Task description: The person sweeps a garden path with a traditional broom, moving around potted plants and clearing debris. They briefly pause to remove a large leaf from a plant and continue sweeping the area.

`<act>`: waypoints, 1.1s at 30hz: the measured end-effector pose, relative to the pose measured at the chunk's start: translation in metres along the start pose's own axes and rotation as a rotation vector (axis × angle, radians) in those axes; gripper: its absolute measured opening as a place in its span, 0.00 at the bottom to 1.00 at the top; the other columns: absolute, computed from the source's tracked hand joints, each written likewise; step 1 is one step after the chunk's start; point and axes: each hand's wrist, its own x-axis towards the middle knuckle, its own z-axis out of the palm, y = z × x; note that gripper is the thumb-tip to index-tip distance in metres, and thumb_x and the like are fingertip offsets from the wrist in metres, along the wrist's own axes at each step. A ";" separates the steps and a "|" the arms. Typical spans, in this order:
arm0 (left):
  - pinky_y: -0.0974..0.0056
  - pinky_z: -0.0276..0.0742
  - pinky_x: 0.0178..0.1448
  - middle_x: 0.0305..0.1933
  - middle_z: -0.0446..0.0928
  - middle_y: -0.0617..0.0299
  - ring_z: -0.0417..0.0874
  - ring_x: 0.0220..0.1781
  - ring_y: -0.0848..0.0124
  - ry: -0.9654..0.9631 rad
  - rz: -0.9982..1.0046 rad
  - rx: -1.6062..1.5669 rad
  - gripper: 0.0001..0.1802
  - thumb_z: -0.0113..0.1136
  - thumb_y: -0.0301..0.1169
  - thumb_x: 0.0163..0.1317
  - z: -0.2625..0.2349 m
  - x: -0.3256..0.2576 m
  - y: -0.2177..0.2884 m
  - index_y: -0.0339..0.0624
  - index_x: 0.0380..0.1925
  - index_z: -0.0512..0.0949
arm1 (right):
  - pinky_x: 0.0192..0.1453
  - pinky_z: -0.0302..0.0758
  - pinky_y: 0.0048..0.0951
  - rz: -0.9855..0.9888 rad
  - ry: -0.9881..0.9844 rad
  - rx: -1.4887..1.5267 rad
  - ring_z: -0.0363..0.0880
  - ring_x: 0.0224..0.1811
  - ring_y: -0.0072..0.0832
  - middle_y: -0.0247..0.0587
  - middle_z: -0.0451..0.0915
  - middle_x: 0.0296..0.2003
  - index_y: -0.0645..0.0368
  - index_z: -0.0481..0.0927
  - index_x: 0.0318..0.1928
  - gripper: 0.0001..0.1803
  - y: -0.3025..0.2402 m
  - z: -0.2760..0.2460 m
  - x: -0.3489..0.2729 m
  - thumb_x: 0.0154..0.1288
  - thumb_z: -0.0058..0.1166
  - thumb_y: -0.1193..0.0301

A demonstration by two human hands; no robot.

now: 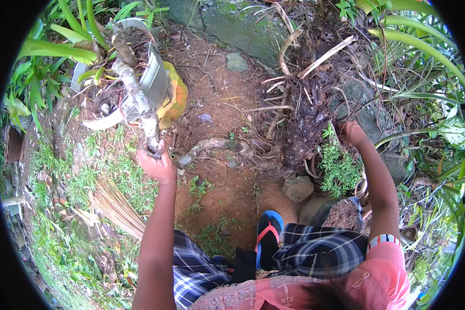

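Note:
My left hand (158,164) is closed round the lower end of a thick, pale, knobbly plant stem (134,95). The stem slopes up to a broken whitish plastic pot (155,77) with long green leaves above it. On the right, my right hand (353,134) has its fingers curled in at the side of a dark mass of soil and roots (310,119). What those fingers grip, if anything, is hidden. A small feathery green plant (340,168) grows just below that hand.
Beside the pot stands a yellow-painted rim (173,95). A bent thick root (206,145) lies across the brown soil (217,93). A stick broom (118,206) rests by my left forearm. Stones (298,188) sit near my sandalled foot (268,235); a mossy concrete block (232,31) lies behind.

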 end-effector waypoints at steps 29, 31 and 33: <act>0.54 0.68 0.45 0.35 0.76 0.47 0.76 0.40 0.51 -0.637 -0.016 -0.142 0.20 0.61 0.35 0.47 -0.074 0.044 0.003 0.39 0.39 0.70 | 0.25 0.75 0.20 -0.484 -0.295 0.594 0.79 0.25 0.18 0.39 0.79 0.25 0.65 0.77 0.33 0.12 -0.324 -0.116 -0.020 0.54 0.59 0.68; 0.54 0.70 0.44 0.33 0.76 0.46 0.77 0.38 0.51 -0.666 -0.094 -0.143 0.19 0.60 0.37 0.49 -0.086 0.049 0.002 0.38 0.39 0.72 | 0.30 0.76 0.23 -0.372 -0.271 0.639 0.80 0.27 0.18 0.40 0.80 0.28 0.62 0.79 0.32 0.10 -0.323 -0.095 0.000 0.51 0.61 0.70; 0.54 0.71 0.43 0.32 0.77 0.46 0.78 0.38 0.51 -0.691 -0.165 -0.177 0.19 0.59 0.38 0.51 -0.097 0.054 -0.001 0.38 0.39 0.72 | 0.35 0.77 0.27 -0.542 -0.372 0.555 0.80 0.32 0.24 0.42 0.80 0.31 0.60 0.79 0.36 0.10 -0.323 -0.069 0.012 0.51 0.58 0.71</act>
